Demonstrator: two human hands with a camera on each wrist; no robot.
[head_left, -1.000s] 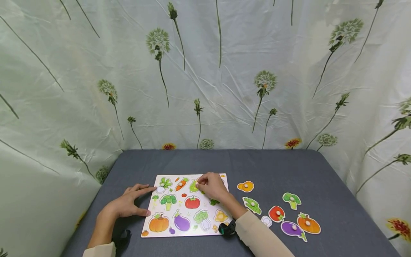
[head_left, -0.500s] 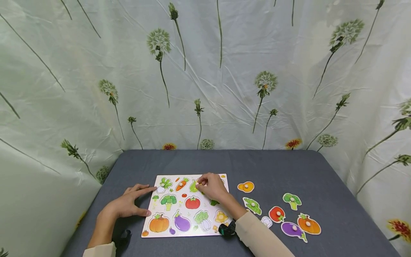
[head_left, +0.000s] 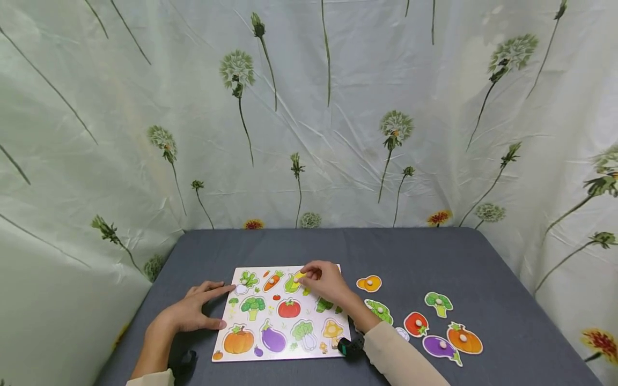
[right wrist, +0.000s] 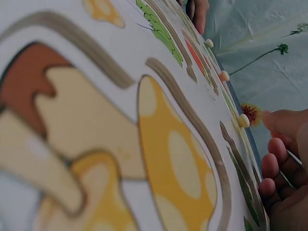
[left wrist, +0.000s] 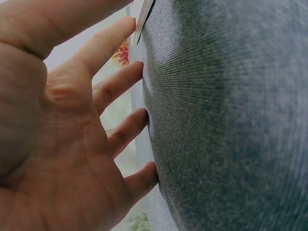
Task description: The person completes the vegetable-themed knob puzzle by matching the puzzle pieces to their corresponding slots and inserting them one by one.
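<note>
One vegetable puzzle board [head_left: 275,357] lies on grey cloth [head_left: 420,262]. I see the right hand [head_left: 328,281] released, bent fingers just beside the knob [right wrist: 244,120] of the corn piece [head_left: 292,285], in the far row next to the carrot piece [head_left: 274,280]; the left hand [head_left: 190,310], grasping nothing, spreads at the board's left edge.

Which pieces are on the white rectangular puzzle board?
Visible: a green-topped white radish, orange carrot and yellow-green corn, all knobbed. What lies beneath the person's right hand, near the far right corner, is covered.
</note>
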